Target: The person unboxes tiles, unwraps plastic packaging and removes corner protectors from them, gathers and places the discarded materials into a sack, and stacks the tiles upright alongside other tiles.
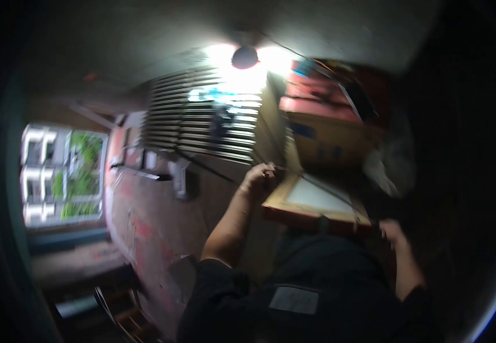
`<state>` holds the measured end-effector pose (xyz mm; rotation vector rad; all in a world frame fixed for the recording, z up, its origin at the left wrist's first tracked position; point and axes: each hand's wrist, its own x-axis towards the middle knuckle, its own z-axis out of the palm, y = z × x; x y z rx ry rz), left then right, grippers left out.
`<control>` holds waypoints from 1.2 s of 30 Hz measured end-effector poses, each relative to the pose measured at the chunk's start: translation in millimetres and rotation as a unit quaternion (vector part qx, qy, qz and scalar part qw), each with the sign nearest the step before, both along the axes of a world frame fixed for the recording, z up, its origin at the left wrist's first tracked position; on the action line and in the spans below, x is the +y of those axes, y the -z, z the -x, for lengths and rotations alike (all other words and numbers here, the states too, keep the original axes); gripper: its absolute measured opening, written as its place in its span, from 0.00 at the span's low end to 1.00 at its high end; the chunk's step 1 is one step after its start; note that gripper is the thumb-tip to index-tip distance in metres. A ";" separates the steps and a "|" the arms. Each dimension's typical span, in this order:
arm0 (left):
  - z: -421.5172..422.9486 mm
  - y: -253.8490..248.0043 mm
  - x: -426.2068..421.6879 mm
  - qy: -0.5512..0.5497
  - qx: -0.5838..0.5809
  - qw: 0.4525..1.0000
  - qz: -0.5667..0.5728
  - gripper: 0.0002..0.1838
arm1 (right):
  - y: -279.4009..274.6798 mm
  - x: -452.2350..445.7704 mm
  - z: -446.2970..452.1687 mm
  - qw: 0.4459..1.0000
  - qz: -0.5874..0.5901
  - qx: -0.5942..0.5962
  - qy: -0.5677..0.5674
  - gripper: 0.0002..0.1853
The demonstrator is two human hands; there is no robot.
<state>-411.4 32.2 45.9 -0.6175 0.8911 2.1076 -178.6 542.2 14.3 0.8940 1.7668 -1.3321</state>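
A shallow wooden frame or tray (pixel 285 200) with a white panel (pixel 319 194) inside lies right in front of my body. Just above its left corner is my left hand (pixel 259 176), with its fingers curled closed. What they grip, if anything, is too blurred to make out. My right hand (pixel 392 233) is beside the frame's right corner. Motion and shadow smear its fingers, and I cannot tell whether it touches the frame. A thin dark strip (pixel 334 195) runs slantwise across the white panel.
Behind stands a slatted rack (pixel 202 123) under a bright lamp (pixel 245 57). To its right are a red surface (pixel 322 94), a dark flat device (pixel 359 100) and a pale plastic bag (pixel 388 171). A window (pixel 65 174) and a stained floor (pixel 151 228) lie left.
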 end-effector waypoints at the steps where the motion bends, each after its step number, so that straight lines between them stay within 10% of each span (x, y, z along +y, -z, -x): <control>1: 14.9 25.2 12.1 -0.002 -0.031 0.984 -0.174 0.10 | -8.5 4.7 12.8 0.999 -0.036 0.005 0.027 0.11; 5: -13.4 24.9 121.8 0.257 0.016 0.932 0.254 0.33 | 3.4 -5.9 69.4 0.933 -0.056 0.354 -0.017 0.07; 7: -42.3 46.6 141.5 0.537 0.108 0.728 0.412 0.33 | 19.0 -34.5 96.4 0.911 0.078 0.405 0.004 0.15; 8: -55.2 37.7 145.4 0.699 0.353 0.491 0.382 0.29 | -13.2 -52.2 111.9 0.940 0.232 0.245 0.052 0.30; 10: -59.7 34.6 145.3 0.756 0.484 0.250 0.363 0.23 | -20.9 -71.4 132.2 0.958 0.057 0.214 -0.181 0.42; 12: -40.3 39.4 145.9 0.762 0.344 0.325 0.442 0.18 | 16.5 -88.7 131.3 0.929 -0.002 0.216 -0.301 0.42; 15: -10.5 23.5 145.2 0.853 0.327 0.298 0.277 0.28 | 52.4 -103.1 134.1 0.920 0.139 0.086 -0.356 0.39; 17: -8.4 11.8 130.8 0.797 0.288 0.475 0.238 0.37 | 54.4 -113.6 152.5 0.828 0.158 0.018 -0.538 0.39; 18: -21.0 37.1 122.3 0.808 0.328 0.434 0.228 0.44 | 73.3 -117.0 157.0 0.786 0.185 0.025 -0.590 0.38; 19: -21.0 24.1 114.7 0.794 0.254 0.517 0.194 0.37 | 58.7 -117.4 158.9 0.807 0.145 0.026 -0.571 0.39; 22: -48.3 54.4 72.0 0.789 0.264 0.478 0.283 0.26 | 63.7 -98.5 168.5 0.729 0.153 -0.058 -0.665 0.41; 27: -38.6 4.9 28.6 0.755 0.224 0.404 0.464 0.39 | 72.6 -17.5 132.0 0.811 0.076 -0.216 -0.539 0.40; 33: -41.8 -8.5 13.3 0.594 0.342 0.489 0.540 0.55 | 56.7 10.2 70.3 0.951 0.099 0.105 -0.272 0.29; 36: -40.0 -9.0 10.9 0.549 0.452 0.404 0.575 0.55 | 40.4 9.0 51.9 0.979 0.015 0.082 -0.186 0.35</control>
